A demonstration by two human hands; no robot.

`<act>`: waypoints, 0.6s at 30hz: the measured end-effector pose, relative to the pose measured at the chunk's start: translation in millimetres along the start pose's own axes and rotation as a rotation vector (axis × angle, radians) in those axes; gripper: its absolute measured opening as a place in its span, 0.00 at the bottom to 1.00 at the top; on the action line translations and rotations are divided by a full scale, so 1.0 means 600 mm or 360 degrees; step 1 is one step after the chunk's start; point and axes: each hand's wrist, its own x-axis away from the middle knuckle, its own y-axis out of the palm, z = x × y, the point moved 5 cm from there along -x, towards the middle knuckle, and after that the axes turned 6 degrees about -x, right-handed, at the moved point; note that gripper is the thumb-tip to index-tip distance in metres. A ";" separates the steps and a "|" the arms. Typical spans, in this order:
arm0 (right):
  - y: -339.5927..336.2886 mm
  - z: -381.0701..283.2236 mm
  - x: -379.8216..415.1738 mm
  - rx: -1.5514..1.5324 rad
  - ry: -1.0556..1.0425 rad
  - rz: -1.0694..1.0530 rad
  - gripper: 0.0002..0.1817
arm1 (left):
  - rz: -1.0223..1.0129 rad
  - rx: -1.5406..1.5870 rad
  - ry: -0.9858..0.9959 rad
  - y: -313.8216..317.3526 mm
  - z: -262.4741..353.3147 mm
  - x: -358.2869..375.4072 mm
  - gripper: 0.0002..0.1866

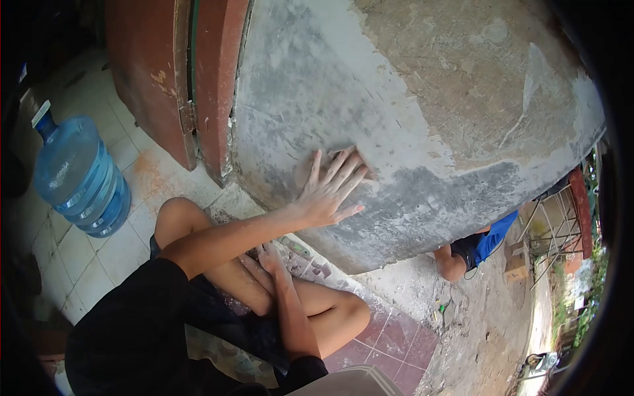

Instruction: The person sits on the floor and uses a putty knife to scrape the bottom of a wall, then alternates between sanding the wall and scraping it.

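Observation:
My left hand [332,191] lies flat against a grey plastered wall [297,86], fingers spread. Under its fingertips shows the edge of a thin brownish sheet that looks like sandpaper [366,169], pressed to the wall; most of it is covered by the hand. Bare brown-grey patches [462,86] break up the plaster above. I sit cross-legged beside the wall. My right hand [269,259] rests low by my crossed legs [238,280], its fingers loosely bent and partly hidden, with nothing visible in them.
A big blue water bottle [82,175] stands on white floor tiles [79,264] at left. Reddish-brown door panels [214,72] border the wall. Another person's knee [451,265] and blue clothing [495,237] show past the wall's edge. A small green object [442,307] lies on the ground.

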 end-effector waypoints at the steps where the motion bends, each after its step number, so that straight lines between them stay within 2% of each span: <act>1: -0.005 -0.011 0.002 -0.0023 0.0074 -0.0061 0.23 | -0.0010 -0.0008 -0.0039 -0.019 0.004 -0.023 0.46; 3: -0.004 -0.011 0.003 -0.0039 0.0141 -0.0126 0.23 | 0.0020 -0.0153 0.0020 -0.041 0.009 -0.059 0.46; 5: -0.009 -0.011 0.001 -0.0027 0.0006 -0.0046 0.25 | 0.0051 -0.0160 0.0021 -0.030 0.011 -0.046 0.46; 8: 0.001 0.045 -0.021 0.0061 -0.0152 -0.0064 0.24 | -0.0008 0.0126 -0.0008 -0.003 0.017 0.012 0.46; 11: -0.002 0.044 -0.015 0.0012 -0.0315 0.0081 0.23 | -0.0197 -0.0015 0.0053 0.031 0.010 0.078 0.46; 18: 0.007 0.051 -0.012 0.0045 -0.0254 0.0088 0.21 | -0.0303 -0.0015 -0.0008 0.027 0.003 0.085 0.43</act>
